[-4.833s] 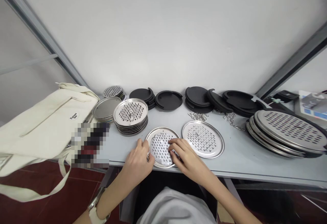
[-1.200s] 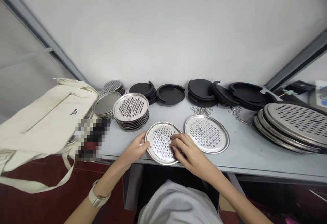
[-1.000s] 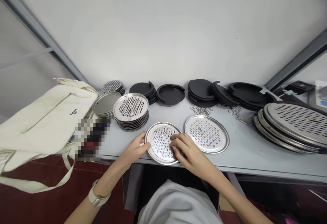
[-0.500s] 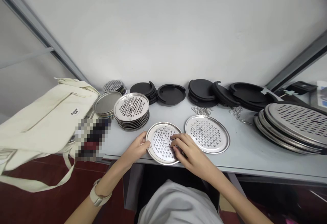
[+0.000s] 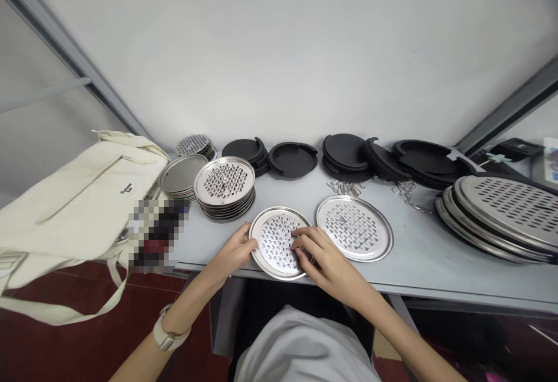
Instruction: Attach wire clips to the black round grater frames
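A round metal grater plate (image 5: pixel 279 248) with raised teeth lies near the table's front edge. My left hand (image 5: pixel 238 248) is closed on its left rim, thumb on top. My right hand (image 5: pixel 320 257) reaches over its right side. The fingers are bent, with the tips close together on the toothed middle; anything small between them is hidden. Part of the right rim is covered by this hand. Just right of it, another grater plate (image 5: pixel 355 228) lies flat. Behind to the left stands a stack of grater plates (image 5: pixel 224 183), beside a stack of plain metal discs (image 5: pixel 183 175).
Black round holders (image 5: pixel 292 160) line the wall, some stacked, with metal hooks (image 5: pixel 346 188) and a small chain (image 5: pixel 405 192) before them. Large grater plates (image 5: pixel 510 207) are piled at right. A cream bag (image 5: pixel 82 190) lies at left, over the table edge. A smaller grater stack (image 5: pixel 192 145) stands back left.
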### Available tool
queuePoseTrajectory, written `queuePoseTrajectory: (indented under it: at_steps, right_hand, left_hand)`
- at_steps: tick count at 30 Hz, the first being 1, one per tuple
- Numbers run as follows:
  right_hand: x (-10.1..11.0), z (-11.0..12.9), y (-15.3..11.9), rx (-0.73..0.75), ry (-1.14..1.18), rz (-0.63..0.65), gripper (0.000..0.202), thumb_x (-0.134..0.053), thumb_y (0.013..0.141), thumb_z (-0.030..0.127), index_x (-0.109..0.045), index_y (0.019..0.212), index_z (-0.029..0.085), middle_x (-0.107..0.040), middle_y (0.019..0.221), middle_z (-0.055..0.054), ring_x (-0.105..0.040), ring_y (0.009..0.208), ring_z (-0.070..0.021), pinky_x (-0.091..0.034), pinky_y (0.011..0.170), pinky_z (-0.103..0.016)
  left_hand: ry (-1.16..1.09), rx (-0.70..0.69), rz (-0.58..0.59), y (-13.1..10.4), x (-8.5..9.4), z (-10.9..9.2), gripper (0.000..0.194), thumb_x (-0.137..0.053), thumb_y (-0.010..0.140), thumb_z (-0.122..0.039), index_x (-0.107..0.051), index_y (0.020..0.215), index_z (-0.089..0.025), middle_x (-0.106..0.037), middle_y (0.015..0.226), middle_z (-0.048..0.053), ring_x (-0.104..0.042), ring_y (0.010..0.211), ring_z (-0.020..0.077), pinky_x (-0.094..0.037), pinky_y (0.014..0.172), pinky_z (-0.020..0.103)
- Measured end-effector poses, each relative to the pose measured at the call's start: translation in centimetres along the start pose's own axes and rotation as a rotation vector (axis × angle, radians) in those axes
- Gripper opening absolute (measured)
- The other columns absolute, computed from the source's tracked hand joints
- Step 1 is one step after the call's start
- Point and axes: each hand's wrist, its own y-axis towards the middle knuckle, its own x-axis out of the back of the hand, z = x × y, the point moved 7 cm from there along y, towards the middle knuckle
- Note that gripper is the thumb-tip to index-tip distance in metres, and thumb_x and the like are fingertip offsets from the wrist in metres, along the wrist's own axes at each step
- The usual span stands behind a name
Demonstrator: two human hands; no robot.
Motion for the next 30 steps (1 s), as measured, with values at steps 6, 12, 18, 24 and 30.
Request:
queuePoseTrajectory:
  at_steps: [6,12,18,24,30]
  right_hand:
    - [0.15,0.11,0.04,0.015,-0.011,-0.022,0.015,-0.041,0.094,0.018,-0.054,0.098,0.023,-0.057,0.108,-0.009,-0.053,0.102,-0.0224,-0.047,0.087,-0.040]
    - [0.02,0.04,0.02,0.003,0.003,0.003,0.015,-0.041,0.094,0.017,-0.054,0.099,0.022,-0.056,0.109,-0.009,-0.051,0.104,-0.0218,-0.045,0.089,-0.039]
    - [-0.01,0.00,0.00,0.008,0.008,0.003,0.015,-0.041,0.094,0.017,-0.054,0.099,0.022,-0.056,0.109,-0.009,-0.051,0.104,-0.0216,-0.044,0.090,-0.040]
    - [0.14,0.12,0.02,0.008,0.002,-0.003,0.014,-0.041,0.093,0.017,-0.054,0.098,0.023,-0.057,0.108,-0.009,-0.053,0.102,-0.0217,-0.046,0.088,-0.039]
    - [0.17,0.25,0.00,0.028,-0.009,-0.006,0.014,-0.041,0.093,0.017,-0.054,0.097,0.023,-0.057,0.107,-0.009,-0.054,0.100,-0.0220,-0.046,0.086,-0.039]
  left_hand:
    - [0.014,-0.011,0.034,0.25,0.23,0.61,0.019,-0.050,0.068,-0.022,-0.046,0.086,-0.018,-0.034,0.054,-0.010,-0.023,0.042,0.0044,-0.017,0.043,0.019]
    - [0.068,-0.053,0.003,0.48,0.62,1.05,0.022,-0.050,0.071,-0.019,-0.050,0.092,-0.017,-0.038,0.055,-0.008,-0.037,0.050,0.0082,-0.028,0.049,0.019]
    - [0.056,-0.067,0.001,0.43,0.58,0.97,0.021,-0.051,0.072,-0.018,-0.051,0.093,-0.017,-0.043,0.059,-0.007,-0.044,0.057,0.0102,-0.034,0.055,0.020]
    - [0.061,-0.071,-0.002,0.40,0.59,1.00,0.028,-0.051,0.072,-0.018,-0.051,0.100,-0.018,-0.051,0.066,-0.005,-0.047,0.063,0.0120,-0.036,0.058,0.021]
    - [0.088,-0.117,0.000,0.20,0.43,0.49,0.028,-0.050,0.074,-0.021,-0.051,0.101,-0.017,-0.056,0.075,-0.002,-0.050,0.069,0.0135,-0.040,0.063,0.022]
